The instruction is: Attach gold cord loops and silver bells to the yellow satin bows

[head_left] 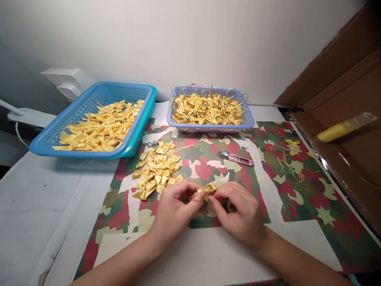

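Note:
Between my two hands is a yellow ribbon bow (210, 188) with a thin gold cord on it. My left hand (181, 200) pinches the bow and cord between thumb and fingers. My right hand (239, 210) is closed at the bow's right side, thumb and forefinger pressed together on it; the exact grip is partly hidden. Left of my left hand lies a group of yellow bows (157, 174) on the patterned mat. Straight gold cords (186, 147) and small silver rings (152, 143) lie beside them. Pink-handled thread snips (236, 158) rest beyond my right hand.
A blue basket (47, 133) of yellow bows stands at the left. A lavender basket (210, 128) at the back holds bows with gold cord loops. Thread scraps (293, 169) lie on the mat's right side. A cardboard wall (342, 71) with a yellow tube (342, 129) borders the right.

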`<action>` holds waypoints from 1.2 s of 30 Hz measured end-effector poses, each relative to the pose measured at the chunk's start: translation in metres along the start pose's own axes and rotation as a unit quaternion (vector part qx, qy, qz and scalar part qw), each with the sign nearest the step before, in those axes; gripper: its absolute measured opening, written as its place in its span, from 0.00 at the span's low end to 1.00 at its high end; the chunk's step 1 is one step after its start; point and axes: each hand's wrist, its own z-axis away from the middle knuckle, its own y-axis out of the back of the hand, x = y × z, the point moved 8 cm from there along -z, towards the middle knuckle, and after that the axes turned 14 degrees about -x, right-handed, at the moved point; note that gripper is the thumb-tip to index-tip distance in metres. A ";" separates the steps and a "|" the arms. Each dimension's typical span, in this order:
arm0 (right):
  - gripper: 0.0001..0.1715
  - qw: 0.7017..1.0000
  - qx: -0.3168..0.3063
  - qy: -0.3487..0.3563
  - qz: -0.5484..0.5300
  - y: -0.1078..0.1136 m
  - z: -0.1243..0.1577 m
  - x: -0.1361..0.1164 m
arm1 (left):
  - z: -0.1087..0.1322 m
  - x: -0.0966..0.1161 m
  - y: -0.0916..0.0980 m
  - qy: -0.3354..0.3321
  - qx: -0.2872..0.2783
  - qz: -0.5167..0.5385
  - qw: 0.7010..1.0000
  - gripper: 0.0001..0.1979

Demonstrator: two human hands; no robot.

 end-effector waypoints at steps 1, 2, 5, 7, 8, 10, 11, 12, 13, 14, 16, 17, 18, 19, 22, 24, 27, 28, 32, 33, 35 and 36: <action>0.09 1.000 0.014 0.004 0.007 0.005 0.000 -0.002 | 0.001 0.001 0.001 -0.005 0.005 -0.019 1.000 0.09; 0.09 0.999 0.030 0.012 0.017 0.010 -0.001 -0.005 | 0.001 0.003 0.002 -0.014 0.009 -0.043 0.999 0.08; 0.08 0.997 0.053 0.028 0.053 0.017 0.000 -0.011 | 0.004 0.015 0.003 -0.073 0.025 -0.144 0.987 0.06; 0.07 0.996 0.047 0.011 0.070 0.016 0.000 -0.011 | 0.008 0.026 0.002 -0.126 0.039 -0.217 0.967 0.06; 0.07 0.996 0.045 -0.001 0.073 0.015 0.000 -0.009 | 0.009 0.030 0.001 -0.150 0.045 -0.247 0.956 0.05; 0.07 0.997 0.043 -0.013 0.058 0.016 0.001 -0.007 | 0.012 0.035 -0.002 -0.189 0.052 -0.293 0.936 0.04; 0.06 0.998 0.045 -0.004 0.037 0.018 0.001 -0.008 | 0.013 0.036 -0.003 -0.205 0.055 -0.311 0.926 0.04; 0.07 0.999 0.048 0.011 0.008 0.021 0.001 -0.009 | 0.015 0.038 -0.004 -0.220 0.059 -0.328 0.917 0.04; 0.08 0.998 0.051 0.024 -0.025 0.024 0.001 -0.009 | 0.016 0.039 -0.005 -0.233 0.063 -0.344 0.907 0.04; 0.08 0.997 0.049 0.031 -0.057 0.026 0.000 -0.008 | 0.017 0.041 -0.006 -0.246 0.066 -0.362 0.897 0.04; 0.09 0.996 0.026 0.016 -0.089 0.025 -0.003 -0.001 | 0.019 0.044 -0.010 -0.267 0.065 -0.399 0.875 0.05; 0.10 0.996 0.002 0.004 -0.086 0.022 -0.005 0.002 | 0.020 0.046 -0.012 -0.275 0.062 -0.414 0.866 0.05; 0.11 0.997 -0.023 -0.003 -0.076 0.017 -0.007 0.005 | 0.020 0.047 -0.014 -0.280 0.059 -0.425 0.859 0.05; 0.12 0.997 -0.044 -0.005 -0.063 0.012 -0.009 0.007 | 0.020 0.048 -0.015 -0.282 0.058 -0.432 0.855 0.06; 0.10 0.997 -0.058 0.007 -0.040 0.002 -0.010 0.010 | 0.021 0.050 -0.016 -0.288 0.059 -0.428 0.854 0.06; 0.10 0.998 -0.047 0.010 -0.042 0.000 -0.010 0.012 | 0.022 0.049 -0.016 -0.291 0.059 -0.422 0.857 0.06; 0.11 0.997 -0.035 0.023 -0.068 0.001 -0.008 0.010 | 0.020 0.043 -0.016 -0.279 0.052 -0.421 0.862 0.06; 0.11 0.995 -0.024 0.026 -0.089 0.004 -0.006 0.009 | 0.018 0.040 -0.016 -0.271 0.048 -0.420 0.865 0.06; 0.12 0.973 0.052 0.005 -0.224 0.024 0.002 0.014 | 0.010 0.028 -0.012 -0.231 0.035 -0.408 0.883 0.06; 0.11 0.964 0.067 -0.002 -0.256 0.029 0.003 0.016 | 0.009 0.026 -0.011 -0.223 0.032 -0.405 0.886 0.06; 0.10 0.948 0.098 0.003 -0.302 0.040 0.005 0.019 | 0.006 0.022 -0.011 -0.210 0.027 -0.405 0.890 0.06; 0.08 0.941 0.117 0.011 -0.317 0.046 0.005 0.020 | 0.004 0.021 -0.011 -0.204 0.025 -0.406 0.890 0.07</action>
